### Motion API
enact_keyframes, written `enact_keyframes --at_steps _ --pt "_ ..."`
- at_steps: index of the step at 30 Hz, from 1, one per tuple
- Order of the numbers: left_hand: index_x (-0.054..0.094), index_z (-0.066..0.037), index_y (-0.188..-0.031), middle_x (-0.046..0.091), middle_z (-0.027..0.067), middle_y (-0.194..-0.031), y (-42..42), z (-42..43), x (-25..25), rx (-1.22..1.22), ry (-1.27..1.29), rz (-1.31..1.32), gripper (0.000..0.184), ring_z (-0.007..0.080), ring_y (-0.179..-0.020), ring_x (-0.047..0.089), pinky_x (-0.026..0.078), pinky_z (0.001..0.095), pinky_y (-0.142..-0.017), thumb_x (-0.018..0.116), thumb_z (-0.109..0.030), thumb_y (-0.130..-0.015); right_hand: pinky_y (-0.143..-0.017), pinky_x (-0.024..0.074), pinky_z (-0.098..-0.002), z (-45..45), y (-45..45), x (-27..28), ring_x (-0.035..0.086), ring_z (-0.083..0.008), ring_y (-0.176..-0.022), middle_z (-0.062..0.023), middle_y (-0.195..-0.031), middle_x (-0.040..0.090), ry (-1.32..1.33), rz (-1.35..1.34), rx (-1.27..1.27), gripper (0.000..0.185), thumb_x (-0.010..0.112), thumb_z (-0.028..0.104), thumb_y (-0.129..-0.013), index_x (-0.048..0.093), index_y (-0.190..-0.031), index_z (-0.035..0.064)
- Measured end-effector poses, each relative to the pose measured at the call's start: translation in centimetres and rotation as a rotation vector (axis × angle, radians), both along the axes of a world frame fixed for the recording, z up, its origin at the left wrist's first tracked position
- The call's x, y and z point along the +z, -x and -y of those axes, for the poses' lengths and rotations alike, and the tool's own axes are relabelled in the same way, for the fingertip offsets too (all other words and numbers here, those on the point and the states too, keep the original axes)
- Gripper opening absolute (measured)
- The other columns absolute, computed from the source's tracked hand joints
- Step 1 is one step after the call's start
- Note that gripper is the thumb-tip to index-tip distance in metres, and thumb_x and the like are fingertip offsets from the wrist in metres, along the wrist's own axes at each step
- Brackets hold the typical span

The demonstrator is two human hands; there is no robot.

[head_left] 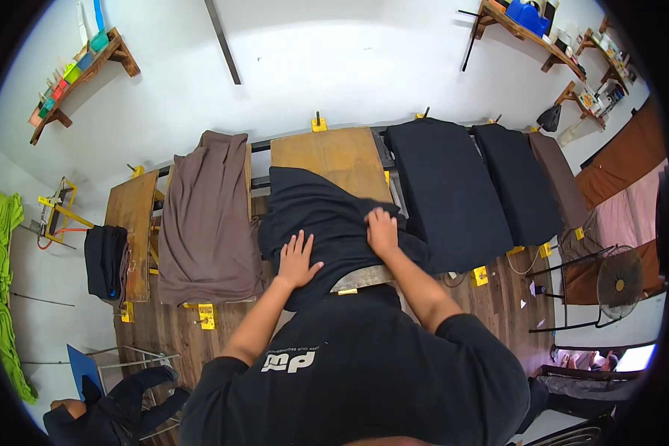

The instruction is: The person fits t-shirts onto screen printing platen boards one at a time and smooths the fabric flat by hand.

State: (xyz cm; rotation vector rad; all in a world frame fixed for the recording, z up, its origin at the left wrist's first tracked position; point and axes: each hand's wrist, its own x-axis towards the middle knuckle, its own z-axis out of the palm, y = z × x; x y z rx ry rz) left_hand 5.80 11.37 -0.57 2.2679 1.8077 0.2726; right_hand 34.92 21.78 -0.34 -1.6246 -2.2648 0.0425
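My left hand [297,260] lies flat, fingers spread, on the black cloth [316,212]; my right hand [381,229] has fingers curled on it, can't tell if pinching. Cloth: soft, matte, bunched in folds over the near part of the blotchy wooden board [327,152] ahead of me. Right: dark-covered board [450,197], nearly wrinkle-free. Left: brown fabric [208,215], long creases. Far-left board [130,201]: folded dark stack [102,260] blocks its near end. Smallest: yellow brackets [207,316] at board ends.
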Motion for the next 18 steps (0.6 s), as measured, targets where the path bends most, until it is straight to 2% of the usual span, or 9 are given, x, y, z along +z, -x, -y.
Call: enact_keyframes --at_steps 2,3,4,6,7,9,12,15,18 --pt "0.033 -0.014 -0.165 0.022 0.02 -0.173 0.4 1.7 -0.6 -0.022 -0.013 0.08 0.084 0.0413 -0.158 0.024 0.021 0.0558 -0.126 0.064 -0.053 -0.097 -0.082 0.0405 -0.0459 3.7 0.0 0.5 0.057 -0.03 -0.1 -0.0069 -0.101 0.058 -0.018 -0.082 0.089 0.031 0.075 0.005 -0.074 0.061 -0.1 0.0141" --pt "0.042 -0.013 -0.159 0.036 0.0189 -0.166 0.6 2.4 0.1 -0.029 -0.099 0.119 0.076 0.0392 -0.152 0.036 0.029 0.0551 -0.122 0.068 -0.047 -0.097 -0.082 0.0388 -0.0443 5.7 0.0 1.0 0.057 -0.0292 -0.1 -0.0061 -0.099 0.059 -0.002 -0.094 0.107 0.033 0.076 0.005 -0.073 0.062 -0.101 0.0142" --pt "0.042 -0.013 -0.159 0.036 0.0189 -0.166 0.9 2.4 1.0 -0.027 -0.102 0.121 0.076 0.0392 -0.152 0.036 0.029 0.0551 -0.122 0.068 -0.047 -0.097 -0.083 0.0386 -0.0439 7.7 -0.2 1.4 0.057 -0.0294 -0.1 -0.0065 -0.1 0.059 0.034 -0.098 0.139 0.033 0.075 0.006 -0.073 0.063 -0.103 0.0135" --pt "0.055 -0.011 -0.146 0.053 0.0162 -0.149 1.3 2.6 2.4 0.083 0.05 0.361 0.06 0.0367 -0.139 0.049 0.038 0.0535 -0.113 0.073 -0.038 -0.094 -0.083 0.039 -0.0442 11.1 -0.7 2.8 0.058 -0.0283 -0.101 -0.0064 -0.102 0.06 0.105 -0.156 0.15 0.028 0.073 0.008 -0.078 0.065 -0.104 0.0131" --pt "0.063 -0.01 -0.131 0.06 0.0116 -0.131 0.8 2.3 3.9 0.138 -0.058 0.49 0.045 0.0347 -0.125 0.057 0.044 0.0514 -0.103 0.076 -0.026 -0.091 -0.085 0.0391 -0.044 12.3 -1.1 2.8 0.058 -0.0282 -0.103 -0.0063 -0.104 0.061 0.165 -0.182 0.196 0.03 0.074 0.011 -0.08 0.066 -0.108 0.0125" --pt "0.063 -0.01 -0.128 0.061 0.0111 -0.129 0.3 1.2 7.0 0.157 -0.161 0.404 0.042 0.035 -0.124 0.058 0.045 0.0489 -0.101 0.074 -0.021 -0.089 -0.089 0.0455 -0.0436 13.3 -1.8 4.7 0.063 -0.0291 -0.108 -0.0077 -0.11 0.065 0.299 -0.165 0.295 0.036 0.077 0.023 -0.087 0.068 -0.119 0.0104" --pt "0.062 -0.008 -0.129 0.061 0.0129 -0.135 -0.3 -2.6 8.0 0.025 -0.261 0.396 0.041 0.0347 -0.127 0.058 0.048 0.0438 -0.101 0.069 -0.01 -0.088 -0.085 0.0536 -0.0422 12.9 -2.4 5.8 0.069 -0.0306 -0.103 -0.0093 -0.106 0.071 0.43 -0.284 0.32 0.033 0.076 0.03 -0.089 0.073 -0.113 0.0084" --pt "0.059 -0.007 -0.137 0.057 0.0164 -0.146 -0.3 -9.4 5.3 -0.062 -0.287 0.35 0.047 0.0373 -0.132 0.057 0.049 0.0479 -0.106 0.063 -0.008 -0.09 -0.078 0.059 -0.0432 11.0 -1.7 8.5 0.076 -0.0302 -0.087 -0.0081 -0.091 0.079 0.655 -0.305 0.208 0.03 0.075 0.038 -0.091 0.079 -0.097 0.0096" --pt "0.057 -0.01 -0.141 0.058 0.0145 -0.144 0.2 -14.8 0.8 -0.01 -0.163 0.188 0.048 0.0362 -0.132 0.056 0.049 0.0531 -0.106 0.065 -0.014 -0.093 -0.078 0.0594 -0.0425 9.3 -1.4 7.6 0.076 -0.0283 -0.088 -0.0066 -0.089 0.079 0.683 -0.133 0.275 0.031 0.077 0.042 -0.09 0.079 -0.097 0.0116"
